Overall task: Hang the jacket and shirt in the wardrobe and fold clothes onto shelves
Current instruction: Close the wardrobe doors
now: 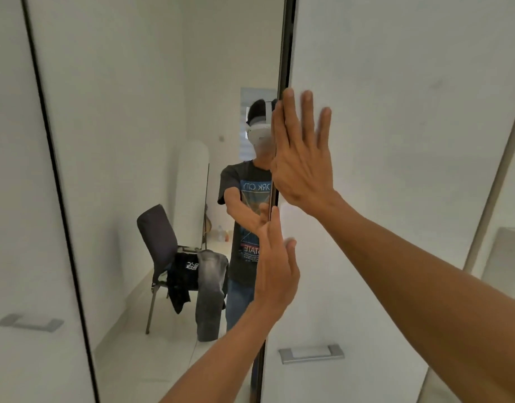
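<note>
I face a wardrobe with a mirrored door (134, 141) in the middle and a white door (396, 141) to its right. My right hand (303, 158) lies flat with spread fingers on the white door next to the dark seam. My left hand (275, 266) reaches lower down with straight fingers at the edge of the mirrored door. In the mirror, a dark chair (160, 251) carries a black printed garment (182, 277) and grey jeans (211, 292) draped over its seat.
Another white door (15, 199) with a metal handle (29, 322) stands at the left. The right white door has a metal handle (311, 353) low down. At the far right a gap shows part of a pale shelf (509, 257). My reflection stands in the mirror.
</note>
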